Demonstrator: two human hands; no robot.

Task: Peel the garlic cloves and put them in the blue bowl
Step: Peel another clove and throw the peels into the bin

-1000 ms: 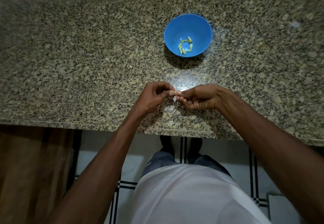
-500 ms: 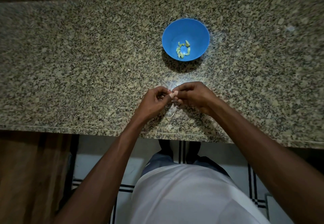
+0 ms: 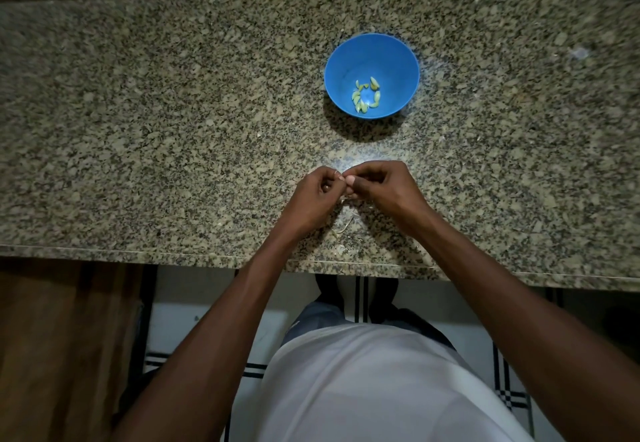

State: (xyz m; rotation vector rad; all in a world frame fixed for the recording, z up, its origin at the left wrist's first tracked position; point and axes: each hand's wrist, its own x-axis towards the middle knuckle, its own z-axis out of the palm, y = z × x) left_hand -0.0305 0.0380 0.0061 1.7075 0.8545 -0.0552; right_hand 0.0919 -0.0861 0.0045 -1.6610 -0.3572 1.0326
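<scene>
A blue bowl (image 3: 398,64) stands on the speckled granite counter (image 3: 173,130), holding several pale yellow-green peeled cloves (image 3: 365,95). Closer to me, my left hand (image 3: 313,201) and my right hand (image 3: 384,190) meet fingertip to fingertip a little above the counter. Both have curled fingers pinching a small garlic clove (image 3: 343,182), which is almost wholly hidden between them. Thin pale skin scraps (image 3: 343,225) lie on the counter just below my hands.
The counter's front edge (image 3: 207,254) runs across the view just under my wrists. A raised dark ledge runs along the back. Below are a tiled floor and a wooden panel at the left.
My hands have stayed together on the clove, the right hand's fingers rolling over it. The view has shifted, so the bowl sits lower in the frame.
</scene>
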